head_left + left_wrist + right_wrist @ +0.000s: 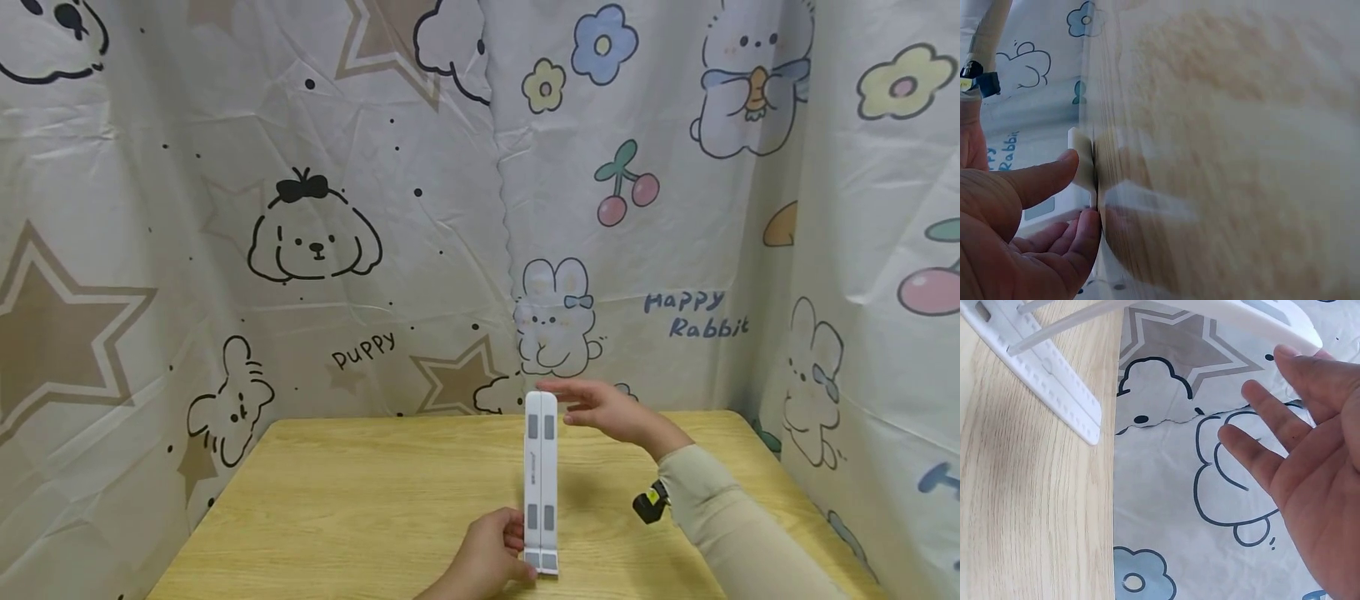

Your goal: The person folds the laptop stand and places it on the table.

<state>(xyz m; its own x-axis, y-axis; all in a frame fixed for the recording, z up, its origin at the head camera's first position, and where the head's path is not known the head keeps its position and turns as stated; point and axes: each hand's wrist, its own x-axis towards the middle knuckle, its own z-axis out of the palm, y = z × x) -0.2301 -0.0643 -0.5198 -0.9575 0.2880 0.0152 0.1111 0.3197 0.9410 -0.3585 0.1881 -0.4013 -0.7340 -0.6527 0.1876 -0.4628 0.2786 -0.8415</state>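
Note:
A white folding laptop stand [550, 471] with grey pads is on the table, its two rails side by side and one end raised. At its low front end, my left hand [486, 550] holds the stand between thumb and fingers; the left wrist view shows the thumb by the front lip [1082, 164]. My right hand [609, 412] is at the raised top end, pinching its tip between thumb and index finger, with the other fingers spread. In the right wrist view the perforated base bar [1054, 378] and a thin strut [1066, 325] appear under the upper rail.
The wooden table [360, 492] ends at a patterned curtain [450, 208] behind it and on both sides. A small black device [649, 503] is strapped at my right wrist, over a pale sleeve [738, 517].

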